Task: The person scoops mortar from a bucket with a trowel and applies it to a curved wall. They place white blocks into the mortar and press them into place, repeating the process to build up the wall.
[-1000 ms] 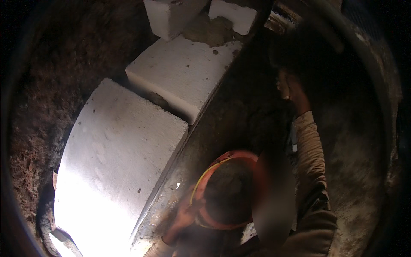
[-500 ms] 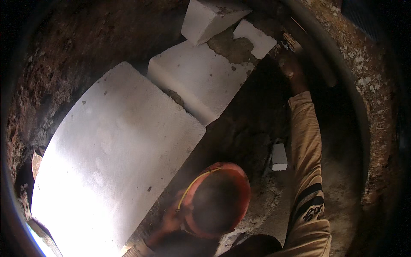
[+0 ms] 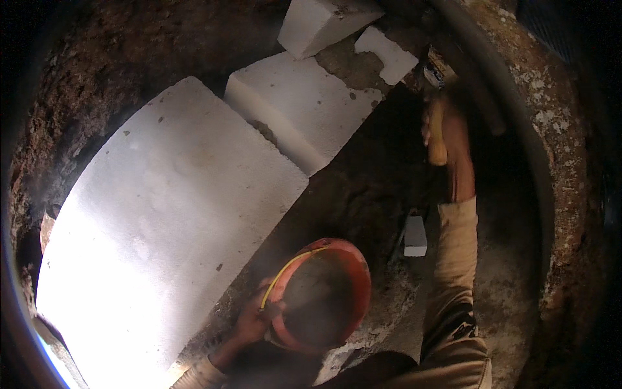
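Note:
My left hand (image 3: 251, 322) is closed on the near-left side of a red-orange bucket (image 3: 361, 275), by its yellow handle (image 3: 278, 277). Grey material, probably mortar, shows dimly inside the bucket. At the upper right, my right hand (image 3: 456, 133) grips a trowel (image 3: 437, 139) by its wooden handle, with the metal blade pointing away from me. Left of the blade, a patch of wet grey mortar (image 3: 353, 61) lies on the white blocks, beside a small white piece (image 3: 389, 53). Some fingers of both hands are hidden or blurred.
A large white block (image 3: 175, 201) fills the left, brightly lit at its near end. Beyond it lie a second block (image 3: 295, 107) and a tilted one (image 3: 321, 26). A small block (image 3: 415, 236) rests on the dark ground. Rough earth walls (image 3: 551, 123) curve around.
My right hand has come back toward me with the trowel, whose handle now shows clearly. The left hand stays on the bucket, and the view has shifted slightly.

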Demonstrator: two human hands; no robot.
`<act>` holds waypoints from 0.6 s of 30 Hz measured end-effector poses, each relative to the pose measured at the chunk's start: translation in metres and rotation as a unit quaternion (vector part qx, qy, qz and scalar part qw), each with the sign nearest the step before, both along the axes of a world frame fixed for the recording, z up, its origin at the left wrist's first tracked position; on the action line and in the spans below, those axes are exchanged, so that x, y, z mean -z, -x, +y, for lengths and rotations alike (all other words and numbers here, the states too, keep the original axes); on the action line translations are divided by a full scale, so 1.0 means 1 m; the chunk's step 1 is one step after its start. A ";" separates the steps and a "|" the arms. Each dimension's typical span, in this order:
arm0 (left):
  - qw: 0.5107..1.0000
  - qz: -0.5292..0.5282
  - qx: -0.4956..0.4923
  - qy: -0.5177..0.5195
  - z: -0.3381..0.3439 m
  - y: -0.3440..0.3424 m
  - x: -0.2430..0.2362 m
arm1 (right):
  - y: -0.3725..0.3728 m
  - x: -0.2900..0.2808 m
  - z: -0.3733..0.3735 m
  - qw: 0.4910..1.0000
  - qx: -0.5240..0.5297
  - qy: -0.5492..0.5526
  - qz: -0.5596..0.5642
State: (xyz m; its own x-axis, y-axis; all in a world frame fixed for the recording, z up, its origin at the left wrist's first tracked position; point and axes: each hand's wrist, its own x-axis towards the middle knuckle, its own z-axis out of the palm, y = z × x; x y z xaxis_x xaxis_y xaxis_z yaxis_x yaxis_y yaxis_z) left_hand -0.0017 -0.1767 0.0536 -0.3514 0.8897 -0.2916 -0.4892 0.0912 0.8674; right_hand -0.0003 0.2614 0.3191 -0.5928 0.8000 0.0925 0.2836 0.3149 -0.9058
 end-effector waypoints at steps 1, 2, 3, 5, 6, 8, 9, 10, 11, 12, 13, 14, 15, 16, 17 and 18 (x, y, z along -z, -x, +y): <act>1.000 -0.013 0.002 -0.003 -0.001 0.000 -0.006 | -0.005 -0.002 -0.024 1.000 0.009 0.011 -0.008; 1.000 0.010 0.005 -0.007 -0.004 0.000 -0.005 | -0.013 -0.001 -0.041 0.999 0.017 0.024 -0.015; 0.999 0.037 0.003 -0.014 -0.005 0.003 -0.002 | -0.022 0.000 -0.051 0.999 0.017 0.031 -0.017; 0.998 0.063 0.002 -0.017 -0.007 0.008 -0.003 | -0.040 0.004 -0.057 0.998 0.015 0.051 -0.020; 0.998 0.059 0.009 -0.018 -0.005 0.010 -0.009 | -0.045 0.002 -0.041 0.998 0.013 0.060 0.001; 0.999 0.038 0.013 -0.013 -0.002 0.010 -0.015 | -0.055 0.000 0.033 0.996 0.008 0.079 0.042; 1.000 0.022 0.007 -0.006 -0.002 0.009 -0.017 | -0.048 0.003 0.069 0.996 -0.006 0.074 0.050; 1.000 0.003 0.002 -0.004 -0.001 0.006 -0.017 | -0.037 -0.001 0.100 0.998 -0.027 0.040 0.038; 1.000 0.021 0.005 -0.007 0.003 0.005 -0.016 | -0.025 -0.007 0.131 0.999 -0.046 -0.008 0.019; 0.999 0.041 0.003 -0.004 0.002 0.005 -0.014 | -0.008 -0.008 0.154 0.996 -0.071 -0.057 -0.003; 0.998 0.059 0.006 -0.005 0.002 0.005 -0.011 | 0.000 -0.015 0.173 0.990 -0.085 -0.111 -0.029; 0.997 0.072 0.005 -0.005 0.001 0.005 -0.005 | 0.012 -0.022 0.184 0.982 -0.098 -0.155 -0.047; 0.996 0.084 0.006 -0.006 0.001 0.003 0.004 | 0.016 -0.031 0.194 0.973 -0.108 -0.194 -0.062; 0.995 0.096 0.004 0.001 -0.003 0.001 0.008 | 0.020 -0.030 0.198 0.969 -0.116 -0.208 -0.068; 0.997 0.079 0.006 0.001 -0.006 0.000 0.008 | 0.021 -0.032 0.202 0.967 -0.122 -0.212 -0.067; 0.998 0.063 0.002 0.002 -0.005 0.000 0.007 | 0.023 -0.031 0.198 0.967 -0.132 -0.208 -0.063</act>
State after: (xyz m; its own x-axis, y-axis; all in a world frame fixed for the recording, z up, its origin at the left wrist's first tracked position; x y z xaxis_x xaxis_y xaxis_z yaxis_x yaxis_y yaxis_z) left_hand -0.0016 -0.1819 0.0471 -0.3811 0.8902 -0.2497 -0.3766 0.0972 0.9213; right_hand -0.0236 0.4594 0.3503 -0.7987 0.5284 0.2878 0.2433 0.7211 -0.6487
